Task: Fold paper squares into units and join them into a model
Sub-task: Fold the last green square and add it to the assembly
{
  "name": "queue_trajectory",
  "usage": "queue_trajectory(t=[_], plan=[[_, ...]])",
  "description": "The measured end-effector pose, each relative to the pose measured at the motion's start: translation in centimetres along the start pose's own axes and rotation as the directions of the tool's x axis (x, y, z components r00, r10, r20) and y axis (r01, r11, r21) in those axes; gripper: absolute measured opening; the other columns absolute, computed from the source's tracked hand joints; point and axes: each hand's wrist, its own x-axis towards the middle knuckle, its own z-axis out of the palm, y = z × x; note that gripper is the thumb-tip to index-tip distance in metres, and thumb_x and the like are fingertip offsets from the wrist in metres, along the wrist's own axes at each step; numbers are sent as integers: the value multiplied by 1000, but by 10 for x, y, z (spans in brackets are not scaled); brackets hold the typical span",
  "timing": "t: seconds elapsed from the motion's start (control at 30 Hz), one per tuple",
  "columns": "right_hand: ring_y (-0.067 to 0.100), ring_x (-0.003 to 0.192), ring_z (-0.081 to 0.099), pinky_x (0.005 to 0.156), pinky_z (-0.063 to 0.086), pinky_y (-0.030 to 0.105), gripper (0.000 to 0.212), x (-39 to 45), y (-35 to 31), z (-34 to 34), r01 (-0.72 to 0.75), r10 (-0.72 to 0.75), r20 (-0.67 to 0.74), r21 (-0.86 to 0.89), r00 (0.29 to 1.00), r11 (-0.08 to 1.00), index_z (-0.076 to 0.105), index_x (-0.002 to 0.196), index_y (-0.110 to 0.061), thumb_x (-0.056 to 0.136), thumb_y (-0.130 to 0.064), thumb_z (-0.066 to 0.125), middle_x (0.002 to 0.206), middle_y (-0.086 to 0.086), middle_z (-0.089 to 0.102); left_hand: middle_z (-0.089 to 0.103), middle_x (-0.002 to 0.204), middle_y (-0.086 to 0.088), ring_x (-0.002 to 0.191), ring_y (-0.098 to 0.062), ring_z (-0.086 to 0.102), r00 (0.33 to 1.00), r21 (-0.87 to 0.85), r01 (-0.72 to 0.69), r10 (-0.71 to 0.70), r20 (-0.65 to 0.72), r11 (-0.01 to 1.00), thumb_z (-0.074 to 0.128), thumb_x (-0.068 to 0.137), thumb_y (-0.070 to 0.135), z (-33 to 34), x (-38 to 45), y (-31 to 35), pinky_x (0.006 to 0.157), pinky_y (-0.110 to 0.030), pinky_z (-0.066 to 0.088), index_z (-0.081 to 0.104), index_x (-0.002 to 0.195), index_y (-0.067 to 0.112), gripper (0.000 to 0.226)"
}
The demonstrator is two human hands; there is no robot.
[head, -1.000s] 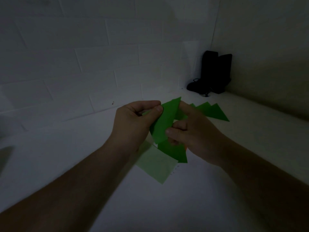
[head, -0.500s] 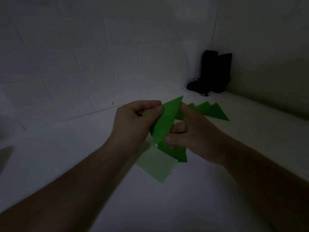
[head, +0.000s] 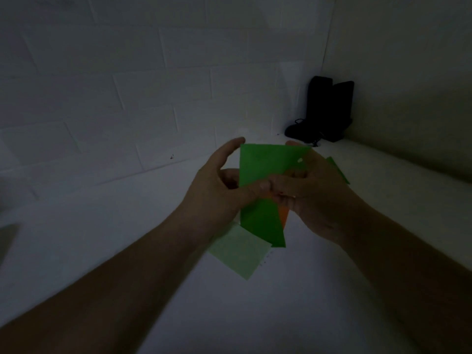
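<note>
A dark green paper (head: 265,164) is held flat and facing me, above the white table. My left hand (head: 219,190) pinches its left side, thumb across the front near the middle. My right hand (head: 311,190) grips its right side, fingers curled over the sheet. Below my hands lies another dark green sheet (head: 263,226) on the table, with an orange paper (head: 284,216) showing at its right edge. A pale green square (head: 240,251) lies under them, nearer to me. The tips of folded green units (head: 337,169) show behind my right hand.
The white table (head: 255,302) meets a white tiled wall (head: 127,85) at the back. A black object with a cord (head: 324,111) stands in the far right corner. A grey edge (head: 7,238) shows at the far left.
The green paper I hold has opened from a narrow folded strip into a wide flat sheet facing me. Both hands have shifted to its sides.
</note>
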Motion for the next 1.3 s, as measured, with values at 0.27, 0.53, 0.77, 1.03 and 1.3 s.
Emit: queue_trajectory(t=[0.27,0.53,0.77,1.03,1.3], plan=[[45,112,66,95,54,59,43,3,8,-2,24,-23,80,-10,997,1000,52,126,-2,88,13,64,118,36,62,79,101,-11,93,-30,77,999,69,32,-33,2,997,79,85,1,-1,1,-5,83,-46,62,45,146,28,74],[49,110,63,91,54,63,42,3,4,-1,0,7,54,-130,999,992,48,127,6,88,12,63,114,41,56,79,90,-12,77,-26,76,997,93,73,-72,-10,993,76,86,-1,-2,2,-4,77,-42,63,45,134,33,67],[26,98,74,84,62,43,79,4,2,-2,-80,78,-51,-37,996,996,35,151,-12,84,14,68,104,16,70,77,90,-20,75,-28,74,996,101,88,-88,-6,991,73,87,-6,-4,4,-6,82,-49,63,46,131,34,65],[17,83,76,75,61,32,82,6,-3,-8,-109,100,-133,-64,986,992,36,152,-21,84,8,72,102,8,66,78,95,-18,87,-37,75,995,165,96,-97,0,982,74,88,-2,-13,7,-8,89,-57,60,48,125,42,63],[30,91,73,74,62,33,79,9,-7,-12,-88,89,-193,13,977,996,39,148,-20,82,9,71,106,18,65,78,98,-16,90,-37,76,993,183,113,-115,3,977,74,88,-1,-17,9,-8,91,-57,59,43,137,34,67]])
